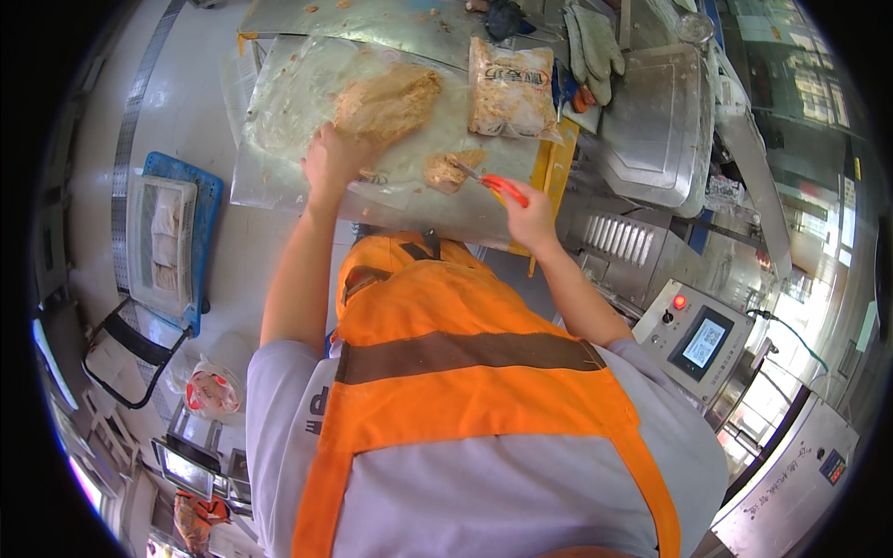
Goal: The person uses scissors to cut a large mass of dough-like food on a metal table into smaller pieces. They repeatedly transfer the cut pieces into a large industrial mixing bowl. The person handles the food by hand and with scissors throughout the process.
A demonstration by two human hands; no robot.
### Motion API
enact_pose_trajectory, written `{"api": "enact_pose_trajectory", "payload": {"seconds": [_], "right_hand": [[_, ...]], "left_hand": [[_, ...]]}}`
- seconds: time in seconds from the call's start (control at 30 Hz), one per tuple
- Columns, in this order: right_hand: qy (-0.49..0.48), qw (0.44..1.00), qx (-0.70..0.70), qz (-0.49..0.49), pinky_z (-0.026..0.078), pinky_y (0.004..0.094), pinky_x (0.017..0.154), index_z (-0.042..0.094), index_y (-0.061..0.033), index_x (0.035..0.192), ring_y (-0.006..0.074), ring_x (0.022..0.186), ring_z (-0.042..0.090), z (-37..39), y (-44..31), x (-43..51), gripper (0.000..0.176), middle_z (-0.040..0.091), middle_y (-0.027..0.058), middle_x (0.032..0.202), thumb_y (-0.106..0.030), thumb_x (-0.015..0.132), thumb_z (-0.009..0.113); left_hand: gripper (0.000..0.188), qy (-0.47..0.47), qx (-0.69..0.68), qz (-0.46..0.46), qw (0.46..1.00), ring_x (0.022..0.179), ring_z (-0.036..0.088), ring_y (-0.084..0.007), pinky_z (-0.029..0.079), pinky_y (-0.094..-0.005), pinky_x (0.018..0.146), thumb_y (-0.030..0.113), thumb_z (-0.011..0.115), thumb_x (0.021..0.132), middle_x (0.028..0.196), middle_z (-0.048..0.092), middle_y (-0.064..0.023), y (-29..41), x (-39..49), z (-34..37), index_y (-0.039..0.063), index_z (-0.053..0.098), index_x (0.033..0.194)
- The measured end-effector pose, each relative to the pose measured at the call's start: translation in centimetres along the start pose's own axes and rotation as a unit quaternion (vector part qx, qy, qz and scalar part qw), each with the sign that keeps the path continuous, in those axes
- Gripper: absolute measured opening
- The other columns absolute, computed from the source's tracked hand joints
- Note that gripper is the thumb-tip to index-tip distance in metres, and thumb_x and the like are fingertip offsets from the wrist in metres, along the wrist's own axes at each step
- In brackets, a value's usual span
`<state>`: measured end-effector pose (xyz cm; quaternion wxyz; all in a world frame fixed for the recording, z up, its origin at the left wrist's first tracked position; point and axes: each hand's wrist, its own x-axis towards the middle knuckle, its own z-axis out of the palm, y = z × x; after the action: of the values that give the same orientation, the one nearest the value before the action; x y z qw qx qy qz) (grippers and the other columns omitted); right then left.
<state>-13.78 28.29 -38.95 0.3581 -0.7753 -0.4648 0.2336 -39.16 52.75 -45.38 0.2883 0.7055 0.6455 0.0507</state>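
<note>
A large tan, crumbly food mass (pixel 391 104) lies on a clear plastic sheet or opened bag (pixel 293 104), which covers part of the metal table. My left hand (pixel 336 159) is at the near left edge of this mass, its fingers partly hidden and blurred, so its grip is unclear. In my right hand (pixel 531 216) is a red-handled metal tool (pixel 504 187), perhaps scissors. Its tip touches a smaller tan clump (pixel 446 172) nearer to me. Behind that clump lies a filled, printed plastic bag (pixel 513 91) of similar food.
Work gloves (pixel 593 52) lie beyond the filled bag at right. Further right are a metal lid (pixel 656 129) and a control panel (pixel 698 342) with a lit red button. At left, a white crate (pixel 160 244) rests on a blue trolley (pixel 209 209), beside a folding chair (pixel 136 356).
</note>
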Motion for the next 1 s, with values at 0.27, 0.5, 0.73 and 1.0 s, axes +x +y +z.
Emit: {"api": "enact_pose_trajectory", "payload": {"seconds": [0.27,0.5,0.73,1.0], "right_hand": [[0.039,0.969,0.145,0.198,0.032,0.0233,0.056,0.077,0.0024,0.126,0.0022,0.061,0.040,-6.4,-1.3,-2.6,0.029,0.055,-0.0054,0.073,-0.016,0.111,0.060],[0.043,0.983,0.069,0.167,0.055,0.0282,0.089,0.075,0.0046,0.127,0.0122,0.097,0.069,-6.5,-1.3,-5.5,0.027,0.080,0.0108,0.109,-0.007,0.107,0.062],[-0.016,0.975,0.076,0.208,0.051,0.0324,0.073,0.079,-0.0014,0.124,0.0133,0.078,0.064,-5.6,-0.5,-4.5,0.027,0.078,0.0082,0.093,-0.016,0.106,0.065],[-0.089,0.977,-0.008,0.191,0.050,0.0384,0.066,0.083,-0.0091,0.114,0.0240,0.067,0.065,-3.2,-1.9,-0.5,0.028,0.073,0.0115,0.079,-0.026,0.105,0.063]], "left_hand": [[0.059,-0.027,-0.113,0.349,0.930,0.126,0.062,-0.0408,0.055,-0.0483,0.104,0.021,0.082,0.085,0.138,0.066,-0.0151,5.8,-8.3,9.0,0.007,0.062,0.138],[0.053,-0.160,-0.023,0.278,0.947,0.119,0.065,-0.0383,0.056,-0.0479,0.100,0.015,0.083,0.083,0.126,0.071,-0.0132,8.6,-7.5,13.4,0.013,0.066,0.133],[0.050,-0.111,-0.132,0.296,0.939,0.112,0.069,-0.0395,0.057,-0.0486,0.094,0.014,0.086,0.077,0.120,0.073,-0.0152,6.5,-7.9,14.2,0.011,0.070,0.124],[0.045,-0.150,-0.120,0.248,0.949,0.109,0.069,-0.0401,0.057,-0.0488,0.094,0.013,0.080,0.077,0.116,0.073,-0.0157,6.4,-8.3,13.1,0.010,0.071,0.121]]}}
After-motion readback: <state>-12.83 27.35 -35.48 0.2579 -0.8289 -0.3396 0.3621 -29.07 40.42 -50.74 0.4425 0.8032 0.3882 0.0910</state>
